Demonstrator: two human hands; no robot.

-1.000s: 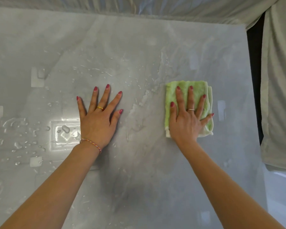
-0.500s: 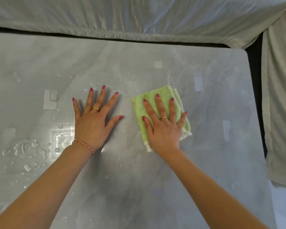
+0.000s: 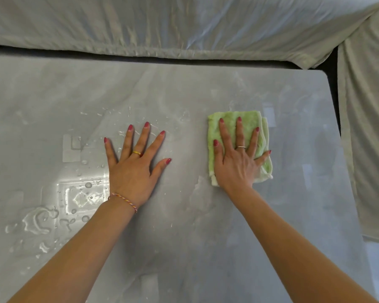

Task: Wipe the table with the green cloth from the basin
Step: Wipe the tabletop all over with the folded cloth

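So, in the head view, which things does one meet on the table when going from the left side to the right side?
Water puddles → left hand flat on the table → green cloth under the right hand → hanging grey fabric beyond the table's right edge.

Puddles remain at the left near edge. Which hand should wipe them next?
Right. The right hand already presses flat on the cloth; the left hand lies bare on the table, nearer the puddles, and would need the cloth passed over.
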